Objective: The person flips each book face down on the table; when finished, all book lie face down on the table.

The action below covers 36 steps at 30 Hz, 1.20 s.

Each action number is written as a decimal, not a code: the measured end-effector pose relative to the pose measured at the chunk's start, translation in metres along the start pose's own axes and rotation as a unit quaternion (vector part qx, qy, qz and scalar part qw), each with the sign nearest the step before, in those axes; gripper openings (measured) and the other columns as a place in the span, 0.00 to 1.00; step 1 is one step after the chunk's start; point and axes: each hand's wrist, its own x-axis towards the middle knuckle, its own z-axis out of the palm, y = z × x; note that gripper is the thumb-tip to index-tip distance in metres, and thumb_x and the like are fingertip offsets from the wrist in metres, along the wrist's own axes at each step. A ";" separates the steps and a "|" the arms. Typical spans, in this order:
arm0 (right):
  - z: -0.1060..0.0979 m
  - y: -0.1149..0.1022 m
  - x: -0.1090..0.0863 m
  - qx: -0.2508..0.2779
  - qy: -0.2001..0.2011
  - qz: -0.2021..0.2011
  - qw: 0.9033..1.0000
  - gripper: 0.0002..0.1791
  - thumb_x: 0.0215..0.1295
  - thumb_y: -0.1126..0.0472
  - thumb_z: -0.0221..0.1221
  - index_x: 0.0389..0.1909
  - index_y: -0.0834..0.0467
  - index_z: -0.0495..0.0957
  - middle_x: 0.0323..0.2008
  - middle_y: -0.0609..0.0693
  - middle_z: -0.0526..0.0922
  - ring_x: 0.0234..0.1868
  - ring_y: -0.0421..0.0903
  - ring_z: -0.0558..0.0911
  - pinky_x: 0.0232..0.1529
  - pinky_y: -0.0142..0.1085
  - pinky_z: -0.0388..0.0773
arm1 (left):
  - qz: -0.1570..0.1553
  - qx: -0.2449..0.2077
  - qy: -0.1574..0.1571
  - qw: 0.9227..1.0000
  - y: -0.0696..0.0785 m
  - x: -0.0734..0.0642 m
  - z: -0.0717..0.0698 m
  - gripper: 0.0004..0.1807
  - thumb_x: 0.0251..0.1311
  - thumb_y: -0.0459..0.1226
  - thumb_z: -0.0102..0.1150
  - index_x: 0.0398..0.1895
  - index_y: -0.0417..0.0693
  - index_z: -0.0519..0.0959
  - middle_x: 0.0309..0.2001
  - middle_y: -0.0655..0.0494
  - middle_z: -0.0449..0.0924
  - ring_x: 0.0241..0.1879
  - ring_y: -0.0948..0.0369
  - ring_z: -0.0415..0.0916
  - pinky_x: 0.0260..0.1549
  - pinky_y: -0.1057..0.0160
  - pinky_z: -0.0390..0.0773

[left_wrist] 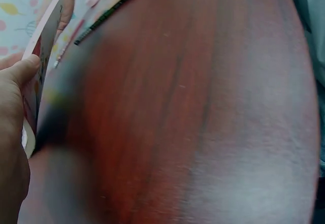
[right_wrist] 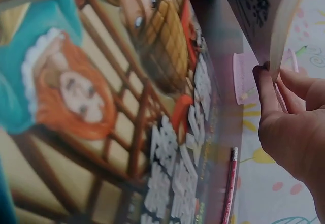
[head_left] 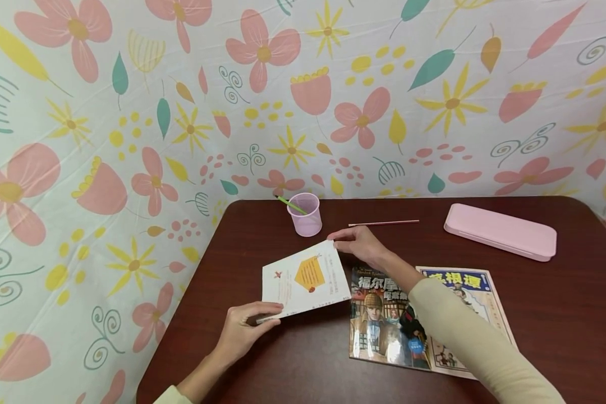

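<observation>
A thin book (head_left: 289, 283) with a white cover and an orange patch hangs tilted above the table between both hands. Its lower left corner is pinched by my left hand (head_left: 243, 327), thumb on one side and fingers on the other. At the upper right corner my right hand (head_left: 361, 246) pinches the edge; in the right wrist view the pages of the book (right_wrist: 279, 28) are seen edge-on beside the thumb. Below the right forearm lie a dark glossy book (head_left: 376, 331) with a detective on its cover and a comic-style book (head_left: 496, 289), partly hidden by the sleeve.
Behind the held book stands a lilac cup (head_left: 308, 221) with a green pencil (head_left: 293, 206) in it. A thin pink pencil (head_left: 384, 223) lies to its right. Farther right is a pink pencil case (head_left: 500, 231). Flower-patterned cloth (head_left: 384, 112) borders the table's far and left sides.
</observation>
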 end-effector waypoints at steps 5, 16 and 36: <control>0.004 0.007 0.001 -0.040 0.013 -0.002 0.999 0.17 0.74 0.68 0.64 0.61 0.65 0.84 0.59 0.63 0.85 0.56 0.57 0.86 0.59 0.50 0.83 | -0.034 0.037 -0.010 0.999 -0.009 -0.008 0.004 0.18 0.55 0.26 0.79 0.46 0.52 0.91 0.47 0.59 0.90 0.48 0.58 0.88 0.49 0.68 0.84; 0.012 0.009 0.009 -0.051 0.034 -0.005 0.998 0.16 0.72 0.70 0.65 0.58 0.66 0.85 0.56 0.63 0.86 0.55 0.58 0.86 0.55 0.49 0.85 | -0.164 -0.003 -0.005 0.987 -0.014 -0.011 0.003 0.10 0.64 0.35 0.75 0.48 0.52 0.90 0.47 0.58 0.90 0.44 0.58 0.86 0.43 0.65 0.85; 0.016 0.009 0.003 -0.115 -0.003 -0.027 0.993 0.27 0.75 0.70 0.63 0.72 0.69 0.73 0.70 0.66 0.76 0.71 0.63 0.75 0.65 0.51 0.79 | -0.211 -0.070 0.032 0.974 -0.014 0.004 -0.011 0.12 0.68 0.31 0.70 0.53 0.46 0.87 0.52 0.49 0.89 0.54 0.53 0.86 0.52 0.64 0.84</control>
